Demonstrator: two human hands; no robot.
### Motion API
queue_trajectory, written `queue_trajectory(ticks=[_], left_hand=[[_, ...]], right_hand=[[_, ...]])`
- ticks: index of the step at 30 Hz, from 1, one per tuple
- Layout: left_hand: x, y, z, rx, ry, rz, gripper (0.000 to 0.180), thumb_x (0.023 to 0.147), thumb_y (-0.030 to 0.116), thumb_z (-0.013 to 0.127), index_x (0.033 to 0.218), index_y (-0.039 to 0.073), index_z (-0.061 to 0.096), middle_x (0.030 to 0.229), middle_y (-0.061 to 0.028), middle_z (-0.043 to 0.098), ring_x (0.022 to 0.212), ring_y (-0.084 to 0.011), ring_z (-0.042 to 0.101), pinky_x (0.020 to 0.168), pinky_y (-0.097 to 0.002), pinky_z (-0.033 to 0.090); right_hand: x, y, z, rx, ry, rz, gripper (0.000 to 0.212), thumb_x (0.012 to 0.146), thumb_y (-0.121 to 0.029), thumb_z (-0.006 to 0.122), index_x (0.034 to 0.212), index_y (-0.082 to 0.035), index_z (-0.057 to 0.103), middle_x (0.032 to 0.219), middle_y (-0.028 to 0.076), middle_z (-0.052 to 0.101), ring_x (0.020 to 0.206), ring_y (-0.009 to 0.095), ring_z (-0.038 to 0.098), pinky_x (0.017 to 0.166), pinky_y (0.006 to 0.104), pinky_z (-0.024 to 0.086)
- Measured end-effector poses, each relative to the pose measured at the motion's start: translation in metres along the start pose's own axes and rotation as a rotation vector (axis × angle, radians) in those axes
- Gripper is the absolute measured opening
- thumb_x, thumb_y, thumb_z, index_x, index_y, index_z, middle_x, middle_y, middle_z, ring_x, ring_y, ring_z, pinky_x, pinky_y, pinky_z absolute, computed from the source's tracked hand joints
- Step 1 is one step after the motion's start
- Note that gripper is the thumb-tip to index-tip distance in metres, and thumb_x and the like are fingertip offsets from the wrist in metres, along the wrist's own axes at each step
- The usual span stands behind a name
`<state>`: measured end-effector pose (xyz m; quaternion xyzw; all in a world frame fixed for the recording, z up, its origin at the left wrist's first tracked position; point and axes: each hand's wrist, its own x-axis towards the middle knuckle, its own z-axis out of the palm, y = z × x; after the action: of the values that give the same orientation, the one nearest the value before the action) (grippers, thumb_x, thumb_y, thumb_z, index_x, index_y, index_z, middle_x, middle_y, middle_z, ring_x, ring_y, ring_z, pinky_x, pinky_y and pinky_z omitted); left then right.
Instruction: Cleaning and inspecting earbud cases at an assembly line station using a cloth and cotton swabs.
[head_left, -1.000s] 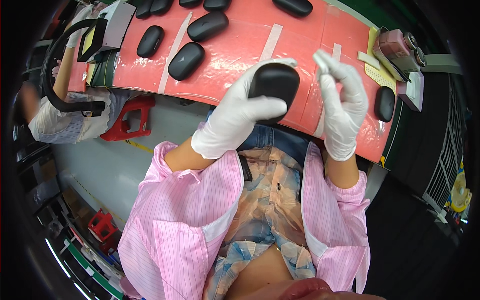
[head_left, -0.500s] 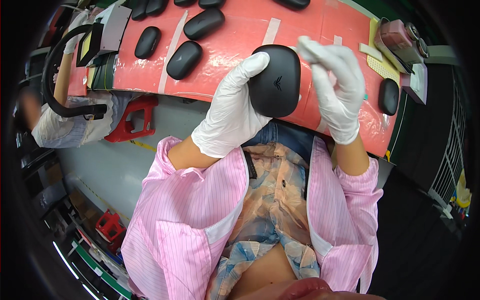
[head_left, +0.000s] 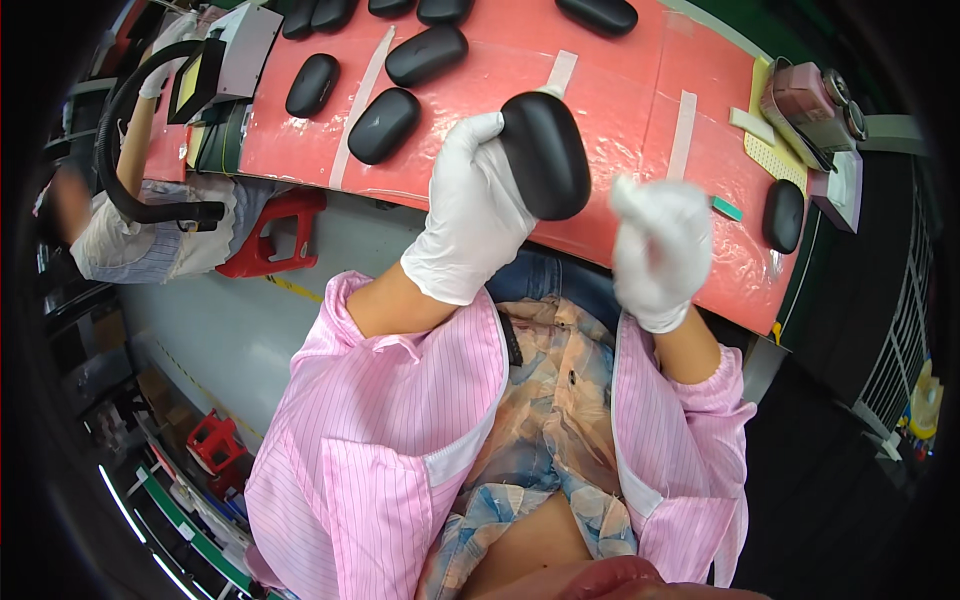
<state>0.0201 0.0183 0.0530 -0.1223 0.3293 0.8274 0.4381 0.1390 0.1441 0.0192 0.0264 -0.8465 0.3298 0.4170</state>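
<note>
Gloved in white, my left hand (head_left: 468, 215) grips a smooth black rounded case (head_left: 548, 155), like an earbud case, and holds it tilted above the table's near edge. Its thumb lies along the case's left side; the other fingers are mostly hidden behind it. My right hand (head_left: 662, 255), also in a white glove, is apart from the case, to its right and lower. Motion smears its fingers, so I cannot make out whether anything is in them. A small green block (head_left: 727, 208) lies on the red mat (head_left: 625, 90) just beyond that hand.
Several similar black cases (head_left: 385, 126) lie at the left and back of the mat, and another case (head_left: 783, 216) at the right. A pink container (head_left: 800, 92) stands near a yellow pad (head_left: 775, 163). At left are a black curved arm (head_left: 105, 150), another person's sleeve (head_left: 150, 240) and a red stool (head_left: 275, 235).
The case has turned in my left hand, so the mark on its face no longer shows. My right hand has moved down and away from the case.
</note>
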Motion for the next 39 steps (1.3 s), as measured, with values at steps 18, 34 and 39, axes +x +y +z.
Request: queue_trajectory(ticks=[18, 34, 39], left_hand=[[0.019, -0.017, -0.001, -0.291, -0.465, -0.391, 0.086, 0.090, 0.068, 0.038, 0.145, 0.003, 0.029, 0.141, -0.0189, 0.042, 0.128, -0.0297, 0.043, 0.107, -0.0432, 0.035], [0.036, -0.027, 0.000, -0.570, -0.657, -0.437, 0.101, 0.080, 0.078, 0.044, 0.153, 0.014, 0.015, 0.158, -0.0196, 0.012, 0.145, -0.0372, 0.014, 0.117, -0.0497, 0.017], [0.045, -0.007, -0.019, -0.336, -0.562, -0.091, 0.070, 0.089, 0.062, 0.049, 0.128, 0.004, 0.051, 0.105, -0.0108, 0.061, 0.091, -0.0231, 0.059, 0.085, -0.0355, 0.049]], right_hand=[[0.008, 0.008, -0.014, 0.049, -0.042, 0.100, 0.031, 0.074, 0.009, 0.055, 0.099, -0.003, 0.070, 0.089, 0.007, 0.056, 0.079, 0.021, 0.055, 0.072, 0.0312, 0.046], [-0.012, -0.012, -0.019, 0.042, -0.092, -0.029, 0.039, 0.065, 0.004, 0.067, 0.101, -0.010, 0.072, 0.080, 0.001, 0.056, 0.078, 0.021, 0.053, 0.071, 0.0336, 0.042], [-0.018, 0.009, -0.032, -0.321, -0.140, 0.252, 0.046, 0.076, -0.005, 0.066, 0.122, -0.002, 0.060, 0.098, 0.011, 0.058, 0.095, 0.029, 0.056, 0.089, 0.0384, 0.043]])
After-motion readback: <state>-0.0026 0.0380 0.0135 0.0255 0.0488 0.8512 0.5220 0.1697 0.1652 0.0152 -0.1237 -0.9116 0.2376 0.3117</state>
